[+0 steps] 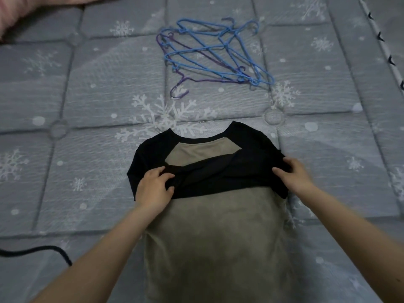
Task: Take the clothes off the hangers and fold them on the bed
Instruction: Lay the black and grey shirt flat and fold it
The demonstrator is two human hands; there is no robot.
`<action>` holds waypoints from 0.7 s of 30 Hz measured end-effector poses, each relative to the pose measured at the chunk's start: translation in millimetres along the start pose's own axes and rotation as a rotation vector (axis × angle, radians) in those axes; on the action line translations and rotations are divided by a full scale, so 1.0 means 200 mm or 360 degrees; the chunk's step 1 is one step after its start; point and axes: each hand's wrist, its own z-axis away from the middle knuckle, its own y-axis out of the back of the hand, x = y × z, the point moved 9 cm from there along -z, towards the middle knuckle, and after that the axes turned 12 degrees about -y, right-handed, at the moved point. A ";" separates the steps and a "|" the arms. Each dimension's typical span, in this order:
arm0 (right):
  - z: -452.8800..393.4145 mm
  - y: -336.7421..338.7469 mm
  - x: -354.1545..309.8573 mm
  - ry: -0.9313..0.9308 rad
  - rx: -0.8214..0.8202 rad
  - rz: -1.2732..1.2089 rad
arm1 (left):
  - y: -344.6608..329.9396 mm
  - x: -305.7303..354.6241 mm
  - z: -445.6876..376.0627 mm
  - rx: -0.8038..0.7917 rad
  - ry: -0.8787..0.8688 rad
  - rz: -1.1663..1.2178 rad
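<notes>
Here, left hand point(155, 189), right hand point(294, 174), gripping shirt point(209, 237) sleeves

I am in a bedroom at home. All I look down on is a bed point(65, 88), its grey quilted cover stitched into big padded squares and printed with white snowflakes and dots. A heap of thin wire clothes hangers point(215, 55), blue ones and a purple one, lies on the cover. A T-shirt point(214, 248) with a khaki body and black sleeves is spread flat in front of me. Something soft and pink point(26, 7), a pillow or blanket, I cannot tell which, sits at the far left corner.
</notes>
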 end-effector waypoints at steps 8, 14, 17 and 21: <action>0.01 -0.04 -0.25 0.0453 0.0323 0.0641 | 0.17 -0.17 -0.07 0.0427 0.0205 0.0163; -0.11 -0.17 -0.47 0.0573 0.0250 0.1113 | 0.25 -0.34 -0.31 0.0328 0.0336 0.0337; -0.17 -0.22 -0.50 0.0589 0.0218 0.1131 | 0.20 -0.39 -0.37 0.0312 0.0414 0.0651; -0.16 -0.24 -0.52 0.0591 0.0278 0.1208 | 0.16 -0.40 -0.39 0.0260 0.0439 0.0697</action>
